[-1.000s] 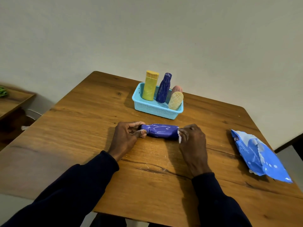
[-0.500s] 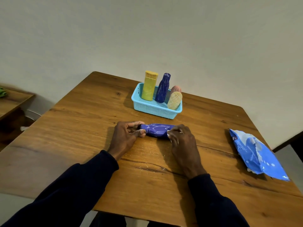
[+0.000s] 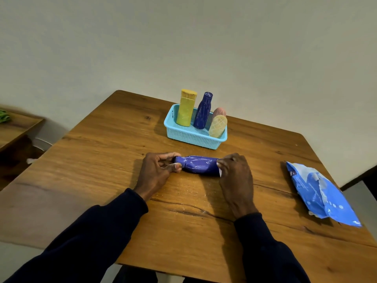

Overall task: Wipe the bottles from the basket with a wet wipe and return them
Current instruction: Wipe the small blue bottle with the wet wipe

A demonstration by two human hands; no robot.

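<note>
**A:** Where's the bottle?
**B:** The glossy purple plastic bottle [image 3: 199,165] lies on its side between both sets of fingers! The left hand [image 3: 158,170] pinches the cap end, and the right hand [image 3: 234,174] presses a white wet wipe [image 3: 220,170] against the base with curled fingers.
**A:** And the basket?
**B:** The turquoise plastic mesh basket [image 3: 191,138] sits beyond the fingertips.

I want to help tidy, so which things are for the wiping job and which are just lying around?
For the job: purple bottle, wipe, basket, yellow bottle, blue bottle, pink bottle, cream bottle, wipe pack.
Just lying about: green thing, side table.
</note>
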